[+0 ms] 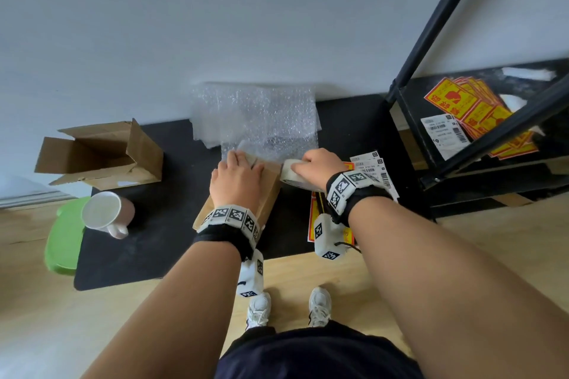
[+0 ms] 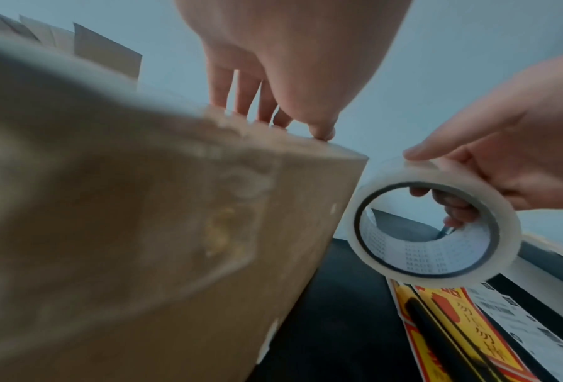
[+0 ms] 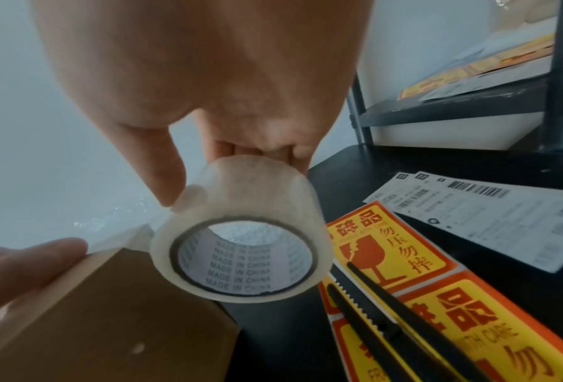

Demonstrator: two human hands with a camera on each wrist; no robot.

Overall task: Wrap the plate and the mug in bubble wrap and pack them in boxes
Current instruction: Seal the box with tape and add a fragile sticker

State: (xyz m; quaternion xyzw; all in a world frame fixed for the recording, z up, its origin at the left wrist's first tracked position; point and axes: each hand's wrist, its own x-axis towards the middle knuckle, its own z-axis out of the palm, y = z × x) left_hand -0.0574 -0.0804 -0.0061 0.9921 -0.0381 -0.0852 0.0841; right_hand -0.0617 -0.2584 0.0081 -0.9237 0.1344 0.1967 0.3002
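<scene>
In the head view the bare forearms fill the foreground, and the left hand (image 1: pixel 237 177) lies flat with straight fingers on a closed cardboard box (image 1: pixel 271 191), hiding most of its top. The right hand (image 1: pixel 320 168), just beside it, curls around a roll of clear tape (image 1: pixel 288 172); the grip there is closed on the roll. Bubble wrap (image 1: pixel 255 117) lies behind the box against the pale wall. The mug (image 1: pixel 106 212) lies on its side on the black mat (image 1: pixel 154 240), touching a green plate (image 1: pixel 63 237) partly tucked under the mat edge. An open box (image 1: pixel 98 155) sits further left; a black shelf frame (image 1: pixel 462 77) holds labels. The left wrist view is mostly blurred cardboard (image 2: pixel 142 232); the left fingertips (image 2: pixel 322 133) press the box edge, spread and straight, while the roll (image 2: pixel 433 227) hangs from the other hand (image 2: pixel 508 160). In the right wrist view thumb and fingers (image 3: pixel 165 165) pinch the roll (image 3: pixel 240 232) over yellow fragile stickers (image 3: pixel 404 248); a black-handled tool (image 3: pixel 404 323) lies across them, cut off by the frame.
</scene>
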